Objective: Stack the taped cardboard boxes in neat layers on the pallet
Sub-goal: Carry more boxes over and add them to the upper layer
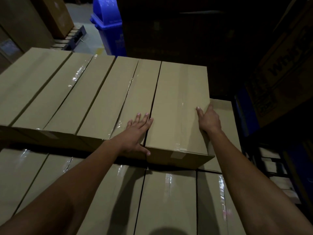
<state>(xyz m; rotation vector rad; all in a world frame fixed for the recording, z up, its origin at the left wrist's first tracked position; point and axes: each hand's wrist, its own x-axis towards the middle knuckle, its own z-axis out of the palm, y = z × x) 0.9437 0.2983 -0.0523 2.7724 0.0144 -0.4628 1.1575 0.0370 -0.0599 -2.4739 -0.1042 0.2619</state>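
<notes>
Fingers of left hand (138, 133) lie flat on taped boxes (105, 99); right hand (209, 118) grips end box (179, 106).

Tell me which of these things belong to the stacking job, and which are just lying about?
Part of the job:
- end box, under both hands
- left hand
- right hand
- upper layer of boxes
- lower layer of boxes

Just lying about:
- blue bin
- printed carton
- wooden pallet

A dim storeroom with a pale grey concrete floor (79, 28). A blue plastic swing-lid bin (108, 22) stands at the back; dark metal shelving (271, 160) fills the right side.
</notes>
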